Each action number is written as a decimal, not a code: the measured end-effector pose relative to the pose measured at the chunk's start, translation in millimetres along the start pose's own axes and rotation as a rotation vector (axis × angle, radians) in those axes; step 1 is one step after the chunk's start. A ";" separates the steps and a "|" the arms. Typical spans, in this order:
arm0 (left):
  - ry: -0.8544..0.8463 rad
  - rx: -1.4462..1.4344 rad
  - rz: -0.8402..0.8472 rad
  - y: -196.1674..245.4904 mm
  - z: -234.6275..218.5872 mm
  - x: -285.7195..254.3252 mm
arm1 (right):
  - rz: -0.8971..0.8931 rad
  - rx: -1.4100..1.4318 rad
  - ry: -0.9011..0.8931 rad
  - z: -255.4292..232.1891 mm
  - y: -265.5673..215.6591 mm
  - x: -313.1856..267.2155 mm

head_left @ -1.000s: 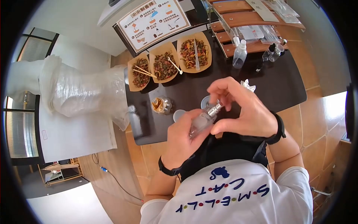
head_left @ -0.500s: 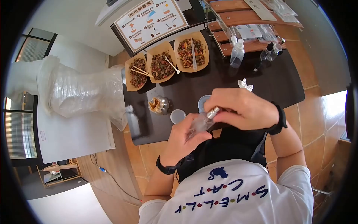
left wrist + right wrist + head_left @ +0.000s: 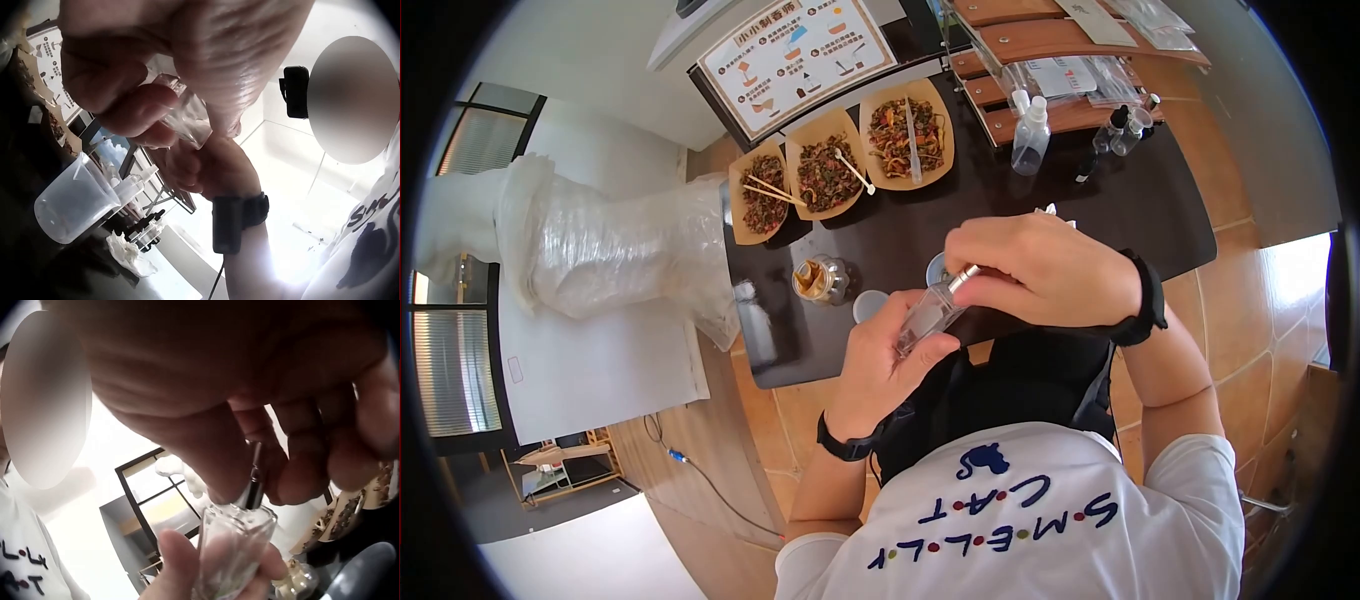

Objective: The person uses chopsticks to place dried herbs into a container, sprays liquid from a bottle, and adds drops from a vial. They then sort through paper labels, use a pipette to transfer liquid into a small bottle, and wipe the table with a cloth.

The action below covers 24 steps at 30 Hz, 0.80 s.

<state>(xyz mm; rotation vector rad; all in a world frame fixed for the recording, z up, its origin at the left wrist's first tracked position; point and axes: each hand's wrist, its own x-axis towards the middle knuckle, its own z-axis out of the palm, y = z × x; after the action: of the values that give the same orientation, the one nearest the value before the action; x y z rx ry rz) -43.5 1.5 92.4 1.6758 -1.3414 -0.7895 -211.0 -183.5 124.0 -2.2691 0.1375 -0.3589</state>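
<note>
A clear glass perfume bottle (image 3: 927, 322) tilts above the table's near edge, gripped around its body by my left hand (image 3: 878, 350). My right hand (image 3: 1050, 268) pinches the silver spray top (image 3: 964, 279) at the bottle's neck between thumb and fingers. From the right wrist view, the bottle's glass shoulder (image 3: 240, 519) sits just below those fingertips, with the shiny metal top (image 3: 255, 487) between them. Beyond the hands stand a small white cup (image 3: 868, 307) and a bluish cup (image 3: 936, 268), partly hidden by my right hand. In the left wrist view, a translucent spouted cup (image 3: 75, 203) shows.
A glass jar (image 3: 832, 290) with brown contents stands left. Three paper trays (image 3: 938, 168) of dried mixed bits line the back, below a printed sign (image 3: 795, 65). At the back right are a plastic spray bottle (image 3: 1031, 140), several small bottles (image 3: 1133, 132) and a slatted wooden rack (image 3: 1050, 48).
My right hand has gone from spread, loose fingers around the bottle's top to a pinch on the silver spray top. The left hand keeps its hold on the bottle.
</note>
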 end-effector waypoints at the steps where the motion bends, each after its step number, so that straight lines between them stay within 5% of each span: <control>1: 0.004 0.016 -0.009 0.6 -0.3 0.6 | 0.001 -0.001 -0.001 -1.8 -2.0 -0.4; 4: 0.000 -0.010 -0.039 3.5 -1.5 0.5 | -0.003 0.136 0.105 -5.8 -6.8 -0.6; 7: 0.005 0.021 0.004 1.7 1.4 2.0 | 0.082 0.057 -0.040 -9.0 -4.4 0.0; 16: -0.009 0.013 0.012 -3.3 1.5 1.5 | -0.090 0.050 0.053 -11.3 2.6 0.0; 24: 0.134 -0.203 0.028 -21.0 -7.1 -12.0 | 0.138 0.330 0.382 -30.4 20.4 -26.1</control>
<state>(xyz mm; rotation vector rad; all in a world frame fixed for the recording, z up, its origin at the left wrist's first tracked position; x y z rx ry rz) -30.6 16.5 76.8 1.5199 -1.1503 -0.7567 -244.7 -213.2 122.2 -1.8357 0.3987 -0.6855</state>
